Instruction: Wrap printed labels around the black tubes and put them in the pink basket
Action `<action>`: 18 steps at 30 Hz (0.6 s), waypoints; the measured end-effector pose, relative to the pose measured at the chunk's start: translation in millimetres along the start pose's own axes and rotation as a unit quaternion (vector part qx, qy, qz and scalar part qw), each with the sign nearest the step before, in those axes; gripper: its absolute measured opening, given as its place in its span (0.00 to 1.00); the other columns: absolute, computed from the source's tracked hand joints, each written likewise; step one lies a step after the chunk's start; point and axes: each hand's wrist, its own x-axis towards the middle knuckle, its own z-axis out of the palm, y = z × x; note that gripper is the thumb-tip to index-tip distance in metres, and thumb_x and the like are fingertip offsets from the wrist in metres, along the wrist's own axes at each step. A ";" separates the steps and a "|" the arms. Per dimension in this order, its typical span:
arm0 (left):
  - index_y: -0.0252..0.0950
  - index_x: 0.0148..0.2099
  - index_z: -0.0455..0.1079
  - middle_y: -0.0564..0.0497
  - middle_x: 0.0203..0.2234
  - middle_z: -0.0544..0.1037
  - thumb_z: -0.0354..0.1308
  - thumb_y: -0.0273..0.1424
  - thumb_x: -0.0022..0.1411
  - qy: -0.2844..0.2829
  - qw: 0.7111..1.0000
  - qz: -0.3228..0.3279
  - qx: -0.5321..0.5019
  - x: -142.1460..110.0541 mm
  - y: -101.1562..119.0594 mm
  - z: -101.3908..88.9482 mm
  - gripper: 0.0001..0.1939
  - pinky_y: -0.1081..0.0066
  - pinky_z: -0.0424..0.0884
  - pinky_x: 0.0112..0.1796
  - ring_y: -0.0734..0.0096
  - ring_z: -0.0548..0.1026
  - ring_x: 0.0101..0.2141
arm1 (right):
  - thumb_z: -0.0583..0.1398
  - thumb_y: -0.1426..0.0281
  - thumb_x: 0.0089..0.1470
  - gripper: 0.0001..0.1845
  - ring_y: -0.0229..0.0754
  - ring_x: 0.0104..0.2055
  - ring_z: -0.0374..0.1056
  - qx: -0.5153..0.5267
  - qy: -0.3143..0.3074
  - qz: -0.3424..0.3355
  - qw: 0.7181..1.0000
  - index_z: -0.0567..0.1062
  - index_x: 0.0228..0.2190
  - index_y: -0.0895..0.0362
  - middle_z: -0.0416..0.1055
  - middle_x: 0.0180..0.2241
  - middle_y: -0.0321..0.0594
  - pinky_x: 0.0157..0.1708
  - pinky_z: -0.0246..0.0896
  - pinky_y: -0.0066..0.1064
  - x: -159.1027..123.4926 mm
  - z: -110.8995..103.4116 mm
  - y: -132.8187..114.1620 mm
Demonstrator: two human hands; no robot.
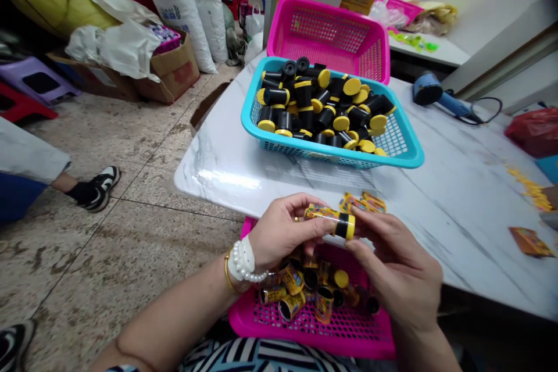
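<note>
My left hand (pixel 279 226) is closed round a small black canister with a yellow cap (pixel 350 226), held nearly level above the pink basket. A printed yellow sleeve (pixel 320 212) covers most of the canister, leaving a black band bare beside the cap. At the cap end, the thumb and fingers of my right hand (pixel 401 261) pinch the canister. Flat printed sleeves (pixel 374 202) lie on the table just behind my hands. Below them, the pink basket (pixel 314 340) holds several canisters in sleeves (pixel 324 304), partly hidden by my left hand.
A blue basket (pixel 335 157) full of bare black canisters (pixel 305 96) stands on the marble-patterned table (pixel 226 157). Behind it is another pink basket (pixel 329 40). A blue heat gun (pixel 444 99) with a cable lies at right. Another person's shoe (pixel 98 189) shows at left.
</note>
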 end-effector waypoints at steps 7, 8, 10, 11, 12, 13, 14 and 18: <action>0.36 0.50 0.69 0.55 0.22 0.73 0.67 0.49 0.56 -0.052 0.998 -0.024 0.015 -1.5 0.6 8.9 0.27 0.79 0.67 0.19 0.78 0.69 0.19 | 0.68 0.76 0.51 0.24 0.47 0.44 0.75 -0.038 -0.023 -0.048 0.998 0.79 0.50 0.48 0.77 0.44 0.42 0.46 0.73 0.42 -0.5 -10.6 4.6; 0.36 0.52 0.68 0.56 0.21 0.72 0.65 0.50 0.58 -0.049 0.998 -0.023 0.023 -2.3 0.2 7.8 0.28 0.79 0.66 0.18 0.78 0.69 0.18 | 0.69 0.76 0.51 0.25 0.47 0.44 0.75 -0.051 -0.023 -0.059 0.997 0.79 0.50 0.47 0.77 0.45 0.42 0.46 0.74 0.42 -0.8 -11.6 5.9; 0.36 0.51 0.67 0.55 0.22 0.72 0.62 0.49 0.62 -0.034 0.999 -0.018 0.026 -4.0 -1.3 5.1 0.25 0.80 0.62 0.17 0.80 0.67 0.16 | 0.69 0.77 0.50 0.28 0.47 0.44 0.76 -0.077 -0.027 -0.084 0.993 0.78 0.52 0.47 0.78 0.46 0.42 0.46 0.75 0.42 -2.4 -12.2 7.2; 0.37 0.49 0.68 0.55 0.23 0.73 0.62 0.48 0.62 -0.030 0.999 -0.014 0.020 -4.7 -2.0 4.0 0.22 0.81 0.61 0.17 0.81 0.66 0.17 | 0.69 0.77 0.49 0.29 0.47 0.44 0.76 -0.085 -0.028 -0.093 0.992 0.78 0.53 0.47 0.78 0.46 0.42 0.46 0.75 0.42 -3.7 -11.6 7.1; 0.36 0.47 0.68 0.55 0.24 0.73 0.62 0.47 0.62 -0.029 0.999 -0.010 0.012 -5.3 -2.7 3.5 0.21 0.81 0.61 0.17 0.81 0.66 0.17 | 0.70 0.77 0.49 0.30 0.47 0.44 0.76 -0.085 -0.026 -0.096 0.991 0.77 0.53 0.47 0.78 0.46 0.42 0.46 0.75 0.42 -5.2 -10.5 6.5; 0.36 0.46 0.69 0.55 0.24 0.72 0.63 0.45 0.62 -0.029 1.000 -0.006 0.006 -5.9 -3.1 3.6 0.20 0.81 0.62 0.18 0.81 0.66 0.18 | 0.70 0.77 0.49 0.30 0.47 0.44 0.77 -0.079 -0.020 -0.091 0.993 0.77 0.54 0.47 0.79 0.46 0.42 0.45 0.76 0.42 -6.8 -8.8 5.7; 0.37 0.46 0.69 0.56 0.24 0.72 0.64 0.44 0.61 -0.028 1.000 -0.002 0.003 -6.4 -3.3 4.2 0.19 0.81 0.63 0.18 0.81 0.67 0.19 | 0.70 0.76 0.49 0.29 0.48 0.43 0.77 -0.068 -0.012 -0.077 0.995 0.77 0.53 0.48 0.79 0.45 0.43 0.44 0.77 0.42 -8.4 -6.9 4.8; 0.37 0.47 0.72 0.57 0.21 0.69 0.64 0.39 0.62 -0.014 0.999 0.020 0.021 -7.9 -3.0 7.1 0.15 0.80 0.64 0.20 0.79 0.67 0.20 | 0.69 0.74 0.50 0.23 0.47 0.40 0.78 -0.034 0.014 -0.018 0.999 0.80 0.49 0.49 0.80 0.41 0.42 0.39 0.78 0.41 -13.5 0.0 2.1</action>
